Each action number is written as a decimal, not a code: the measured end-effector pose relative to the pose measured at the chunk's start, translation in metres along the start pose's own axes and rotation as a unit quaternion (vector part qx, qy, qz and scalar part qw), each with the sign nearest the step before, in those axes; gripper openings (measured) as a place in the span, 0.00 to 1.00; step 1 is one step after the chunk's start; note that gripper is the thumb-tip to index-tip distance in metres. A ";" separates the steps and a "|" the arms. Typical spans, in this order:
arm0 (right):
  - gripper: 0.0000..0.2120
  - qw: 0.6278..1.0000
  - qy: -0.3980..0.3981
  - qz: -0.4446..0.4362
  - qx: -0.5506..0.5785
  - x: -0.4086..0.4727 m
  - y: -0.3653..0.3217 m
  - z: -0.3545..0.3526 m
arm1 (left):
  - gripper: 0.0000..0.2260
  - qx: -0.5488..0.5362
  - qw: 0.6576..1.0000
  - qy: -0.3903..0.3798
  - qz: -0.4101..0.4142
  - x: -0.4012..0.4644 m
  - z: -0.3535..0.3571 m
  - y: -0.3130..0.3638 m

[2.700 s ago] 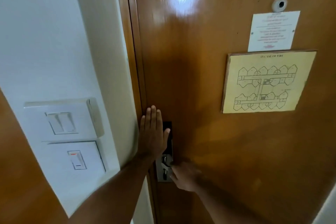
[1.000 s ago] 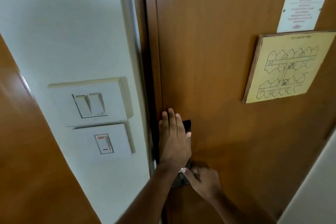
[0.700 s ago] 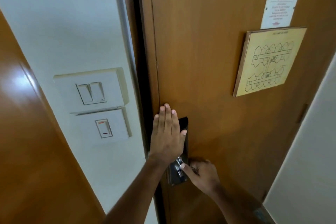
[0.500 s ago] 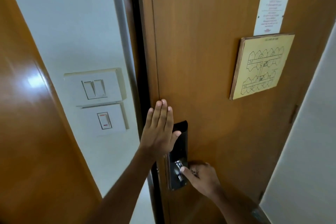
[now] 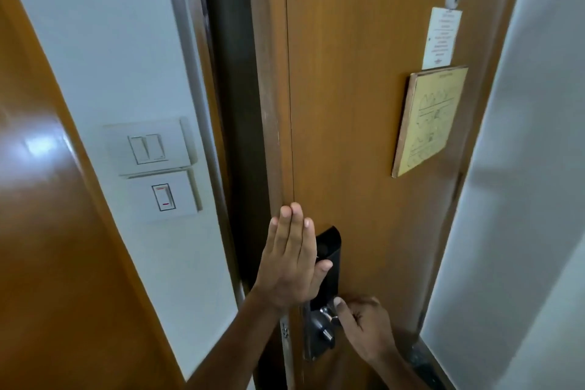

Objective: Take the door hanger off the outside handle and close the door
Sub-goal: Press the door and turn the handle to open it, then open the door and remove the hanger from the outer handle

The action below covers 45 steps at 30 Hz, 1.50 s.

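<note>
At the door's (image 5: 364,136) edge we are opening it: left hand (image 5: 292,260) flat and released, right hand (image 5: 364,326) clenched on the inside handle (image 5: 327,315). Hanger unseen, presumably outside; next, widen the gap and reach around.

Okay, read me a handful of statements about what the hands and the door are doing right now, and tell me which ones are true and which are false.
1. The left hand is flat and open near the door's edge, above the lock. True.
2. The right hand is resting on the light switches. False: it grips the metal handle low on the door.
3. The door is fully shut against its frame. False: a dark gap shows between the door edge and the frame.
4. A yellow floor-plan board hangs on the door below a white notice. True.
5. A door hanger is in the left hand. False: that hand is empty, and no hanger is visible.
</note>
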State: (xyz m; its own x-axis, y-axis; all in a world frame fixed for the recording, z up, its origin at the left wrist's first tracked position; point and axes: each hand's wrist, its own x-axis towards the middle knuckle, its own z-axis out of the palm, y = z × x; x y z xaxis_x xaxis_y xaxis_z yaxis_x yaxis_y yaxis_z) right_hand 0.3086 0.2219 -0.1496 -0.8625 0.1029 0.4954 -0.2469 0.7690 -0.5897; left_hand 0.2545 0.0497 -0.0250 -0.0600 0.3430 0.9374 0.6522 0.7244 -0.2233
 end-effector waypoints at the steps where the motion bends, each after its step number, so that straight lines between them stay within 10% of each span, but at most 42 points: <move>1: 0.28 1.000 0.006 0.022 0.005 -0.006 0.001 -0.002 | 0.32 -0.009 1.000 0.005 0.002 0.000 -0.004 0.008; 24: 0.34 0.971 0.110 0.211 0.018 -0.114 -0.003 -0.128 | 0.36 -0.198 0.964 -0.021 0.174 0.018 -0.047 0.156; 36: 0.10 0.968 0.111 0.221 0.038 -0.139 0.029 -0.169 | 0.36 -0.354 0.924 -0.042 0.142 0.008 -0.034 0.182; 40: 0.13 0.968 0.133 0.208 0.053 -0.142 0.026 -0.178 | 0.33 -0.477 0.823 -0.187 -0.244 -0.019 -0.008 0.157; 45: 0.06 0.967 0.138 0.206 0.056 -0.145 0.027 -0.182 | 0.22 -0.486 0.620 -0.435 -0.436 -0.061 0.031 0.151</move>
State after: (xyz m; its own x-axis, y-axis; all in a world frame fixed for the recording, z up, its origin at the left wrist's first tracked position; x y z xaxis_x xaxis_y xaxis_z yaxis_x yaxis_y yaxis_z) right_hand 0.5071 0.3430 -0.1209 -0.7514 0.5619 0.3460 0.0326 0.5553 -0.8310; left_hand 0.3332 0.1561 -0.1239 -0.8191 0.5737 -0.0041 0.2077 0.3032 0.9300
